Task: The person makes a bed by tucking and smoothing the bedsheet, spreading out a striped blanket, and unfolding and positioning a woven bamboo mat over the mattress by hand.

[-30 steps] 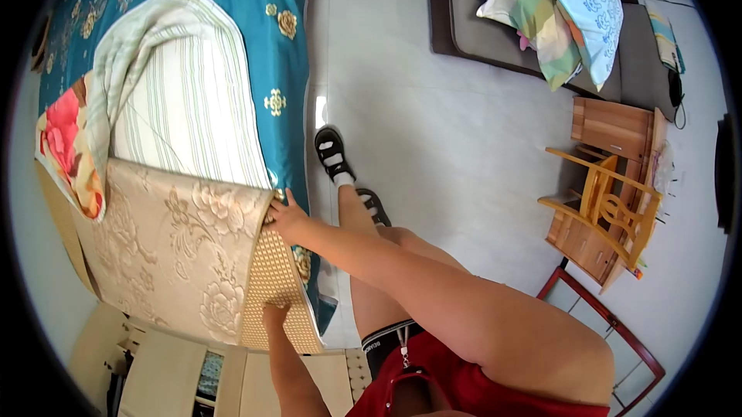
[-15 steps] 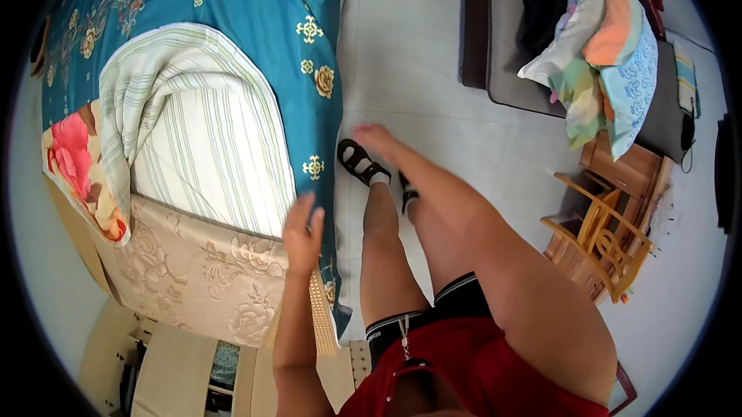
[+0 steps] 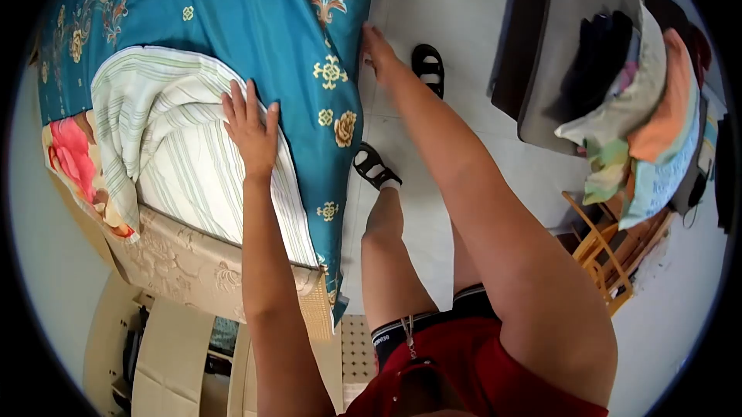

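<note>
My left hand (image 3: 251, 127), fingers spread, is over the right part of the striped white-green cloth (image 3: 205, 177), near its folded edge; whether it presses on it I cannot tell. Beside the bed's right edge, my right hand (image 3: 376, 52) reaches up to the hanging side of the teal flowered cover (image 3: 255, 23), its fingers apart. No grip on the cover shows. A red flowered patch (image 3: 73, 146) shows at the striped cloth's left edge. Below lies the beige flowered mat (image 3: 182, 251), over a woven mat (image 3: 315, 307).
A grey sofa (image 3: 549, 69) at the upper right holds dark clothes (image 3: 599, 65) and an orange and blue pillow (image 3: 665, 119). A wooden chair (image 3: 599, 258) stands below it. Pale cabinets (image 3: 170, 355) are at the lower left. Tiled floor (image 3: 402, 0) runs beside the bed.
Both hands have left the beige and woven mats and moved up along the bed, the right one further. The view has shifted, and one sandalled foot has stepped forward.
</note>
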`<state>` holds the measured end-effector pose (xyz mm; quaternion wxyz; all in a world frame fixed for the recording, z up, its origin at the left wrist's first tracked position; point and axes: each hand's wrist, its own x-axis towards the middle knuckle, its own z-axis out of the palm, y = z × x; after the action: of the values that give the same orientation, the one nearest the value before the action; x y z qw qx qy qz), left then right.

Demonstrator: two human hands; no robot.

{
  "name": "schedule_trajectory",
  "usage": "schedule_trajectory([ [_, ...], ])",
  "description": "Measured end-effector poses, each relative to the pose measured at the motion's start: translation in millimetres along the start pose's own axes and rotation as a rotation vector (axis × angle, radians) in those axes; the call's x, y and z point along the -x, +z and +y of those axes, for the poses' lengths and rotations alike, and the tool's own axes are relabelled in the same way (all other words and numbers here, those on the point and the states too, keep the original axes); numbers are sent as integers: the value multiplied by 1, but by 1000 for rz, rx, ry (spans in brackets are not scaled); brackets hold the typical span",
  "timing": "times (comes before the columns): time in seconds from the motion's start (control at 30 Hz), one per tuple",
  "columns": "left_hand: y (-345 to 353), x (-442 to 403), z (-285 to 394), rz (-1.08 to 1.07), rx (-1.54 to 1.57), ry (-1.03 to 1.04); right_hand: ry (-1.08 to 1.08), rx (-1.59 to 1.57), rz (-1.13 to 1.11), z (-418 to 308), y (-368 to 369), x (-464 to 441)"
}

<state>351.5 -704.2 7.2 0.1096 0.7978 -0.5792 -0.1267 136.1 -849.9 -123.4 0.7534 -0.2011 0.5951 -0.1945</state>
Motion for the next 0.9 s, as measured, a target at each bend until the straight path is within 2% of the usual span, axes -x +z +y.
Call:
schedule_trajectory([
  [0.03, 5, -1, 4, -18, -17, -27, -20, -49, 129, -2, 1, -13],
  [0.13, 10, -5, 17, -5, -59, -70, 101, -82, 49, -23, -22, -41],
  [0.23, 10, -9, 19, -29, -57, -84, 105, -90, -62, -38, -34, -64],
  [0.33, 12, -13, 21, -42, -52, -124, -33, -11, 0, -51, -23, -65],
  [0.37, 11, -13, 24, -65, -67, -171, -264, 456, 159, -47, -25, -77],
  [0.43, 10, -20, 30, -75, -106, -238, -463, 1121, 424, -69, -30, -66],
  [0.5, 8, -34, 30, -28, -185, -322, -181, 949, 597, -79, -94, -87],
  [0.57, 6, -58, 30, 63, -243, -384, -207, 1047, 640, -90, -116, -95],
  [0.67, 13, -119, 31, 215, -230, -359, -203, 1122, 428, -90, -117, -110],
  [0.77, 39, -184, 38, 190, -181, -396, -122, 991, 452, -92, -110, -118],
  [0.87, 54, -213, 60, 326, -173, -526, -593, 877, 785, -115, -83, -102],
  [0.9, 54, -216, 61, 336, -152, -526, -797, 906, 722, -138, -68, -84],
])
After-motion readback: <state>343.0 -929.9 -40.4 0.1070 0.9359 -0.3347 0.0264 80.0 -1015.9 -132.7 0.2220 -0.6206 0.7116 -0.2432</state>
